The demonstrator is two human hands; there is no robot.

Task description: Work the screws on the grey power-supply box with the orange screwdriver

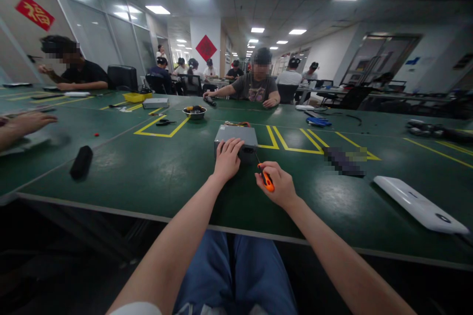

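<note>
A grey metal computer power supply unit (231, 133) sits on the green table in front of me, with colored wires at its far side. My left hand (228, 160) grips its near edge, fingers bent over the top. In my right hand (276, 183) is a screwdriver (266, 179) with an orange and black handle, closed in my fingers. Its thin shaft points up and away, toward the right end of the unit's near face. Whether the tip touches a screw is too small to tell.
Beyond the unit stands a metal bowl (194, 112) holding small items. A black case (81, 162) lies left, a white device (419, 204) right. Farther back are a yellow tray (137, 97), another grey box (155, 103) and blue gloves (318, 121). Another person's hand (31, 123) reaches in left.
</note>
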